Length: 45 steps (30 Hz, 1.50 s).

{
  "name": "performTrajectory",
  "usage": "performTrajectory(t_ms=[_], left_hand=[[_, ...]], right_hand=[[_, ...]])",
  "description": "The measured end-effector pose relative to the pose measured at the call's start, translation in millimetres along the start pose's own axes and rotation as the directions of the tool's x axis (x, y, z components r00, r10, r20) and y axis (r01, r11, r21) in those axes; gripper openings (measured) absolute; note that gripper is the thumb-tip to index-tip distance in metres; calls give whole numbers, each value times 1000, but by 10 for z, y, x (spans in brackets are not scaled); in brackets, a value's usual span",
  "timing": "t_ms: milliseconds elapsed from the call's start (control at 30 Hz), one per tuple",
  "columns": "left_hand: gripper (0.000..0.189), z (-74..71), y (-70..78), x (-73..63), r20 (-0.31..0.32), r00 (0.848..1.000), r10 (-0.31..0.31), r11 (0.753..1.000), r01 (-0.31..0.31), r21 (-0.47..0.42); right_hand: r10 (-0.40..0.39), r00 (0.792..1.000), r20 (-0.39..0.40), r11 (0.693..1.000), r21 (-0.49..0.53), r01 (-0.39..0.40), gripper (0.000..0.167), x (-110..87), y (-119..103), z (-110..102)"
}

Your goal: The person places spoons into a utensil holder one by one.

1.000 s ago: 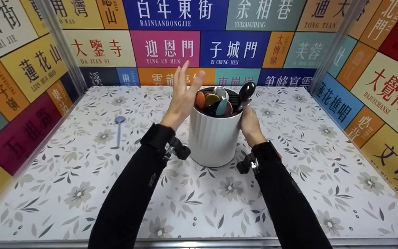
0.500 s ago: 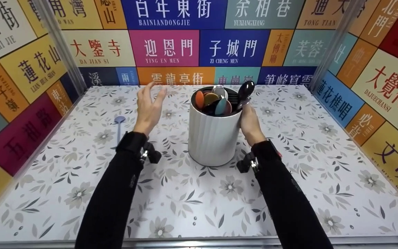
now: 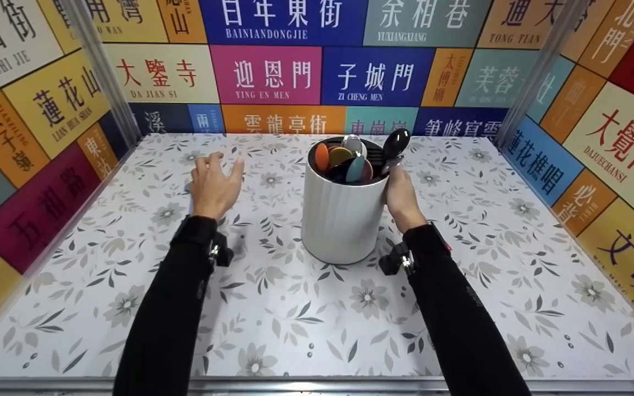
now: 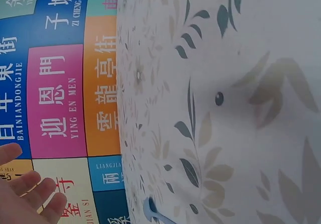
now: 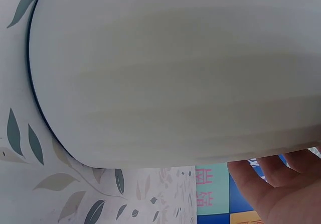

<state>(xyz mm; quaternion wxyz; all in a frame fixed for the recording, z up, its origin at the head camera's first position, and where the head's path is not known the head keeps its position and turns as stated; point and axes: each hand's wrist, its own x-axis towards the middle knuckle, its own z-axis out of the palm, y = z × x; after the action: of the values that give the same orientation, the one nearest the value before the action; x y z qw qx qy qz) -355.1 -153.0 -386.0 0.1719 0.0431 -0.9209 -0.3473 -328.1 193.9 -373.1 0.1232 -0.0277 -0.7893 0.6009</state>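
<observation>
My left hand (image 3: 215,187) hovers above the table at the left, fingers spread and slightly bent, holding nothing. Beneath it lies a blue long-handled spoon (image 4: 150,208), mostly hidden by the hand in the head view; its rounded head shows at the bottom of the left wrist view. A white ribbed utensil holder (image 3: 342,220) stands upright right of the middle. My right hand (image 3: 402,198) rests against its right side, with relaxed fingers (image 5: 248,181) along the wall. Several spoons fill the holder, among them an orange one (image 3: 322,157), a teal one (image 3: 355,169) and a black one (image 3: 397,143).
A floral-patterned white table (image 3: 273,330) spreads under everything. Colourful sign-printed panels (image 3: 267,74) wall it at the back and both sides. A metal edge (image 3: 317,386) runs along the front.
My left hand has moved from beside the utensil holder to the left and down, over the blue spoon. My right hand and the holder have stayed in place.
</observation>
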Motion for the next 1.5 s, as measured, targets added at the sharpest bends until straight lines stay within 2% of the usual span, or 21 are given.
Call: performTrajectory(t_ms=[133, 267, 433, 567, 733, 833, 900, 933, 1033, 1133, 1200, 1367, 1500], left_hand=[[71, -7, -136, -3, 84, 994, -68, 992, 58, 111], [75, -17, -294, -25, 161, 975, -152, 973, 118, 201], [72, -33, -518, -52, 215, 952, -219, 956, 164, 244], [72, -76, -658, -79, 279, 924, -260, 937, 173, 302], [66, -122, -741, -116, 374, 874, -309, 918, 172, 357], [54, -131, -775, -124, 397, 861, -318, 911, 161, 380], [46, -131, -787, -127, 394, 864, -313, 906, 148, 396], [42, -128, -794, -125, 382, 872, -306, 905, 142, 402], [38, -123, -810, -128, 317, 908, -274, 907, 134, 400], [37, -115, -836, -132, 231, 947, -224, 919, 126, 374], [35, -110, -847, -138, 190, 963, -193, 925, 114, 363], [25, -50, -873, -133, 145, 980, -137, 915, 69, 397], [25, 16, -859, -109, 149, 982, -119, 895, 42, 443]], right_hand=[[-9, 1000, 5, 1000, 25, 9, 54, -8, 8, -3], [-11, 1000, 4, 999, 42, 10, 48, -17, 2, 3], [-18, 1000, -1, 999, 36, 18, 46, -16, -8, -4], [-13, 1000, 13, 998, 61, 12, 47, -11, 0, -1], [-15, 1000, 15, 998, 69, 14, 47, -1, 6, 7], [-17, 1000, 17, 996, 87, 15, 46, 3, 9, 16], [-15, 1000, 17, 995, 94, 13, 45, 4, 11, 18], [-13, 1000, 17, 996, 88, 12, 45, 6, 14, 15], [-8, 1000, 13, 996, 88, 7, 45, 1, 16, 13], [-6, 1000, 15, 996, 94, 5, 46, -11, 7, 14], [-3, 1000, 16, 995, 100, 1, 47, -24, 0, 15], [-6, 1000, 7, 997, 78, 5, 47, -15, 4, 6], [-12, 1000, 9, 997, 82, 11, 49, -16, 14, -3]])
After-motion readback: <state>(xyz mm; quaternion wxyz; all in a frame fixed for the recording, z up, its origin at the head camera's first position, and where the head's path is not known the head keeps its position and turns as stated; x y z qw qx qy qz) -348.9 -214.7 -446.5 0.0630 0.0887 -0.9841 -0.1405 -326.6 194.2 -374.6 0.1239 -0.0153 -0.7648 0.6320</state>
